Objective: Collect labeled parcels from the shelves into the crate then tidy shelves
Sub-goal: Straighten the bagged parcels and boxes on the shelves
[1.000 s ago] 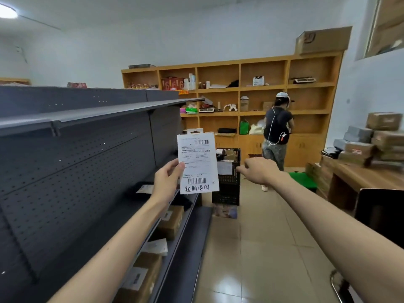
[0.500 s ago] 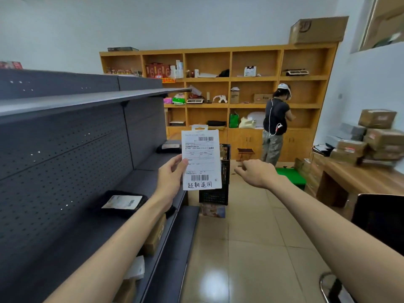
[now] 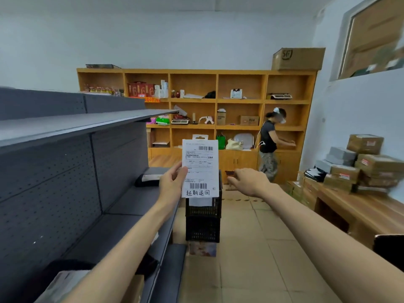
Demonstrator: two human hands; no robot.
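Note:
My left hand (image 3: 172, 183) pinches a flat white parcel (image 3: 200, 169) by its left edge, holding it upright with its barcode label and handwritten characters facing me. Straight behind it, on the floor, stands a black mesh crate (image 3: 203, 224) stacked on another, with a white parcel showing inside. My right hand (image 3: 249, 181) reaches forward to the right of the parcel, fingers relaxed and holding nothing. On the grey metal shelf (image 3: 131, 202) to my left lies a black labeled parcel (image 3: 149, 179). Another dark parcel (image 3: 70, 274) sits on the shelf near me, partly hidden by my forearm.
A wooden wall unit (image 3: 218, 112) with assorted goods fills the far wall; a person (image 3: 270, 145) stands at it. A wooden table (image 3: 358, 206) on the right carries stacked cardboard boxes (image 3: 367, 165). A small box (image 3: 202, 249) sits under the crates. Tiled floor runs between shelf and table.
I have walked forward along the shelf; the crate and wall unit are closer. The parcel stays in my left hand, the right hand stays extended. The person at the wall unit has turned right.

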